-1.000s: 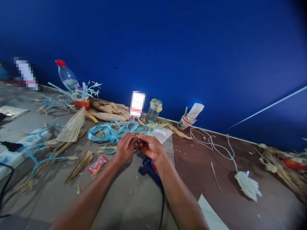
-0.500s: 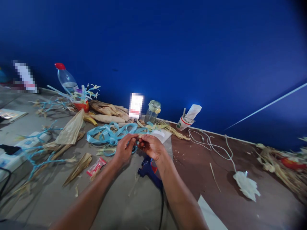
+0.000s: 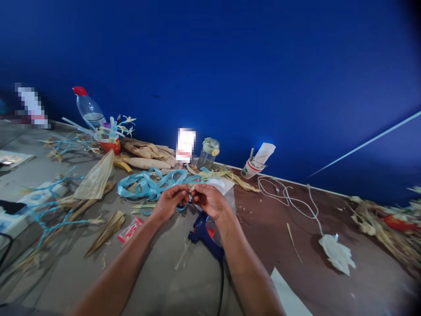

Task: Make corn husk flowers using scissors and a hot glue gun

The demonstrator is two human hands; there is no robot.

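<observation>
While both hands meet over the table (image 3: 184,281), the left hand (image 3: 169,202) and right hand (image 3: 210,201) pinch a small piece between their fingertips (image 3: 188,192); the fingers are curled nearly closed on it, though the piece is too small to tell whether it is husk or a bit of the blue ribbon (image 3: 149,183) lying just behind. It sits in the air just above the table, between the two thumbs. By my judgement the step in hand is fine shaping or twisting of that piece, and the next move calls for a steady pinch from one hand while the other turns or folds.

One blue glue gun (image 3: 204,235) lies under the right wrist, its cord running toward the viewer. One bottle (image 3: 88,107) with a red cap stands by the wall, one jar (image 3: 208,152) further right, and one paper cup (image 3: 250,169). One white cable (image 3: 289,197) loops across the brown surface to one pale husk flower (image 3: 338,254). One red packet (image 3: 130,228) lies near the left forearm, and one large husk (image 3: 95,177) further left
</observation>
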